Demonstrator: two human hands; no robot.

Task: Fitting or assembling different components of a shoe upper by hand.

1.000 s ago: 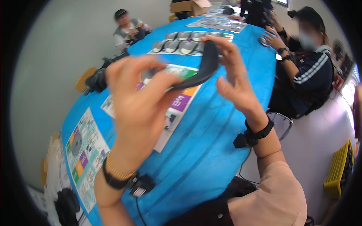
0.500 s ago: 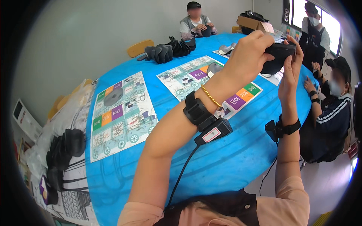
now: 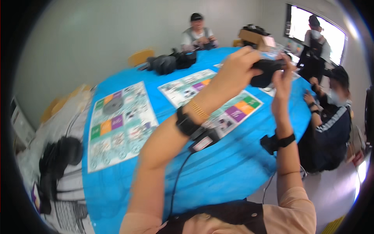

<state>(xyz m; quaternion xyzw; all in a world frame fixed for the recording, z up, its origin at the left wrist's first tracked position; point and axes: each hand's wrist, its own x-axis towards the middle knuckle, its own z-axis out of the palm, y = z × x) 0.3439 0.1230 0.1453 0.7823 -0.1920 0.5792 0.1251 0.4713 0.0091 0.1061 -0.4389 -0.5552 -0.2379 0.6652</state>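
Note:
Both hands are raised over the blue table and grip a black curved piece (image 3: pixel 264 76). Its exact kind is blurred by motion. My left hand (image 3: pixel 242 64) has its fingers closed on the piece's left end. From the right, my right hand (image 3: pixel 284 78) holds the other end between thumb and fingers. Black bands with small boxes wrap both wrists, and a gold bead bracelet is on my left arm. Beneath my left forearm lies a printed sheet (image 3: pixel 177 91), partly hidden by the arm.
Another printed sheet (image 3: pixel 134 142) with a grey oval piece (image 3: pixel 113 105) lies at left. Black curved pieces (image 3: pixel 163 64) are stacked farther back; more dark pieces (image 3: pixel 62 156) lie at lower left. An open cardboard box (image 3: pixel 257 39) stands at the back. Three other people are around the table.
The whole view has shifted, so the scene sits a little lower and to the left. Both hands still hold the black curved piece. The standing person has turned away.

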